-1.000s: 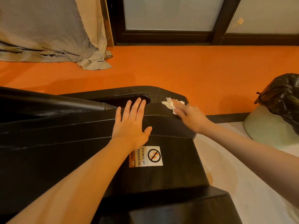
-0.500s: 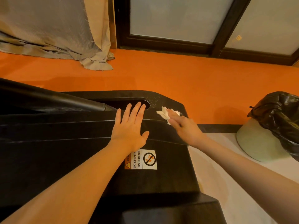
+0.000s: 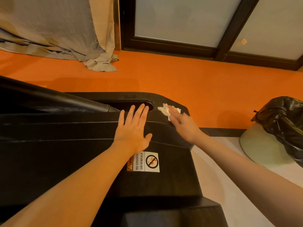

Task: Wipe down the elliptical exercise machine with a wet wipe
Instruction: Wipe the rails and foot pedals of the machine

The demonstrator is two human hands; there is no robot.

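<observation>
Under the right hand (image 3: 183, 126), wet wipe (image 3: 164, 109) lies pressed on machine (image 3: 164, 185).

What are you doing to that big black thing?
A person is cleaning a black exercise machine. The right hand presses a crumpled white wet wipe against the machine's far corner, with straight fingers on top of it. The left hand lies flat on the cover, just above a "no stepping" sticker. A bin with a black bag stands at the right.
</observation>
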